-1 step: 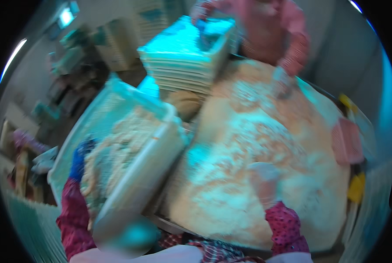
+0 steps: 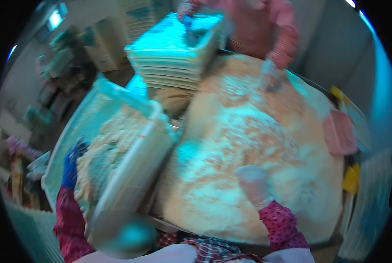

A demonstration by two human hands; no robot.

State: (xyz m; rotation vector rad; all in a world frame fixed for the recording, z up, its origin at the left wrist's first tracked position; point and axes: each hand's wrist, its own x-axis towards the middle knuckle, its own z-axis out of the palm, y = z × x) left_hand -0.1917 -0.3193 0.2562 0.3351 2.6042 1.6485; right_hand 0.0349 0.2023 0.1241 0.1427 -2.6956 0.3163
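Observation:
My left hand [image 2: 72,164], in a blue glove, reaches into a long white bin [image 2: 134,168] on the left. Pale, soft-looking pieces [image 2: 110,142] heap up in that bin, and my fingers meet their left edge. Blur hides whether the fingers grip any. My right hand [image 2: 253,186] wears a thin whitish glove. It rests low over a broad spread of pale crumbs or powder [image 2: 213,210] on the work table, fingers stretched out and nothing visible in them. Clumpy coated pieces [image 2: 257,131] lie in the middle of the crumbs.
Across the table a person in pink [image 2: 253,30] has one gloved hand [image 2: 270,74] at the crumbs, the other on a stack of white trays [image 2: 169,65]. A brown rounded thing [image 2: 172,100] sits by the stack. A pink basket [image 2: 339,131] stands at the right edge.
The whole view has shifted, so most things sit a little further left and higher. Over the crumbs, my right hand has come slightly nearer to me. My left hand stays in the bin.

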